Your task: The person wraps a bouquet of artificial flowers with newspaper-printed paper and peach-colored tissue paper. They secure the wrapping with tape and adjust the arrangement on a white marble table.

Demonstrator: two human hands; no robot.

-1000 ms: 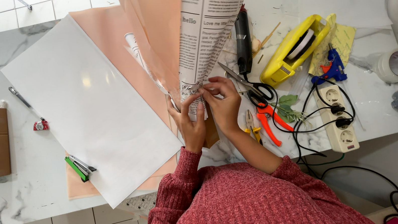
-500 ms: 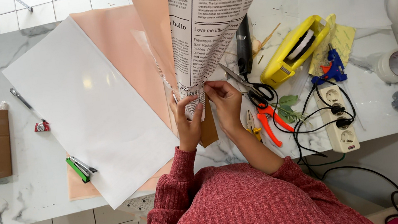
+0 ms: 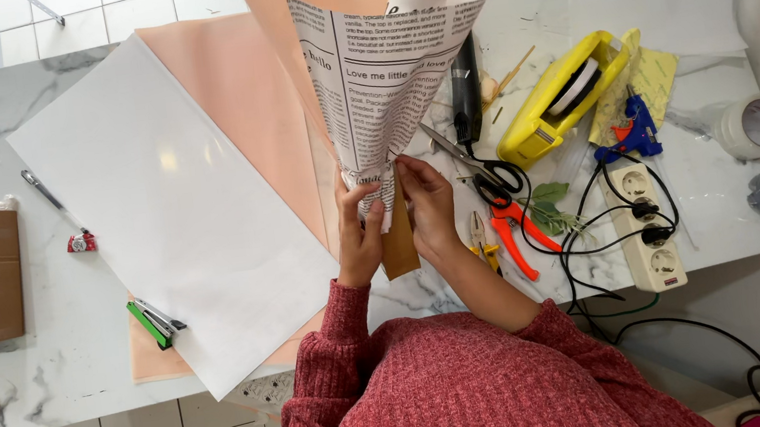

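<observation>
Item: newsprint paper cone (image 3: pixel 383 78), stood more upright and fuller than a moment before, its mouth now wider above the marble table (image 3: pixel 53 379). My left hand (image 3: pixel 360 235) and right hand (image 3: pixel 427 206) were both closed around its narrow base, fingers pinching the paper. Wrists were raised, forearms angled inward over a peach sheet (image 3: pixel 241 105).
</observation>
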